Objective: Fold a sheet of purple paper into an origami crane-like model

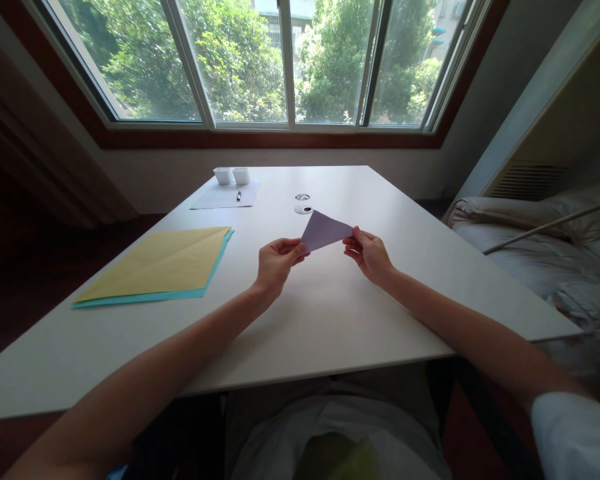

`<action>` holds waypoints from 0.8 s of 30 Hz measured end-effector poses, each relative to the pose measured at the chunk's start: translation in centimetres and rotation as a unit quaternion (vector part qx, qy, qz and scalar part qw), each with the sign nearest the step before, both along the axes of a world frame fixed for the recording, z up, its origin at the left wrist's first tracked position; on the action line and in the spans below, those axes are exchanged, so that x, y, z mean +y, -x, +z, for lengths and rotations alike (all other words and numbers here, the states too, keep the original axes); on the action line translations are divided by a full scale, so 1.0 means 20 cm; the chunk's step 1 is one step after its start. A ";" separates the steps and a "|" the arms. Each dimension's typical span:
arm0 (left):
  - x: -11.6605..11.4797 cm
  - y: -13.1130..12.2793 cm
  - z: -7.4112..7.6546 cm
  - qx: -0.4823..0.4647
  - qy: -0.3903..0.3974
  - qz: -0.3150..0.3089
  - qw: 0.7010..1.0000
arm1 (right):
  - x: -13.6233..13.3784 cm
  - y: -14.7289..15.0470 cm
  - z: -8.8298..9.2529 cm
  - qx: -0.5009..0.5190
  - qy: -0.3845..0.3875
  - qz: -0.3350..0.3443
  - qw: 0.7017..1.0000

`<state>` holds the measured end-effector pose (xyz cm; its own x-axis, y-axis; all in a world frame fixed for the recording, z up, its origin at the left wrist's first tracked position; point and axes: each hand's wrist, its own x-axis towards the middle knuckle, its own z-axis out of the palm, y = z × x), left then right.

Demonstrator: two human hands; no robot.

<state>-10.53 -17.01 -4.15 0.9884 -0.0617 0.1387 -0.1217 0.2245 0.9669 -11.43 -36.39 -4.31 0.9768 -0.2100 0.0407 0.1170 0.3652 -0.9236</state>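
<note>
A purple piece of paper, folded into a triangle, is held up above the white table. My left hand pinches its lower left corner between thumb and fingers. At the right corner, my right hand grips the tip with thumb and forefinger, its other fingers curled below. Just beyond the paper lie two small round flat pieces, a nearer disc with a dark red spot and a farther disc; what they are I cannot make out.
Yellow paper lies over blue paper on the left of the table. Farther back, a white sheet bears a black pen and two small white cups. A padded seat stands at the right.
</note>
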 end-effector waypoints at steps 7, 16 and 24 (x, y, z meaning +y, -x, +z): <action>0.01 0.02 0.01 0.040 -0.035 -0.053 0.997 | 0.01 0.03 0.02 -0.016 0.087 0.003 0.996; 0.06 0.00 0.07 -0.002 -0.084 -0.110 0.990 | -0.04 0.04 0.04 -0.076 0.207 0.136 0.966; 0.05 0.00 0.06 -0.040 -0.032 -0.082 0.995 | 0.01 0.08 0.04 -0.059 0.244 0.174 0.952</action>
<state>-10.58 -16.02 -2.89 0.9503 -0.2318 0.2080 -0.1664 0.1866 0.9682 -12.97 -36.27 -3.52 0.9663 0.1982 0.1641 0.1808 -0.0688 -0.9811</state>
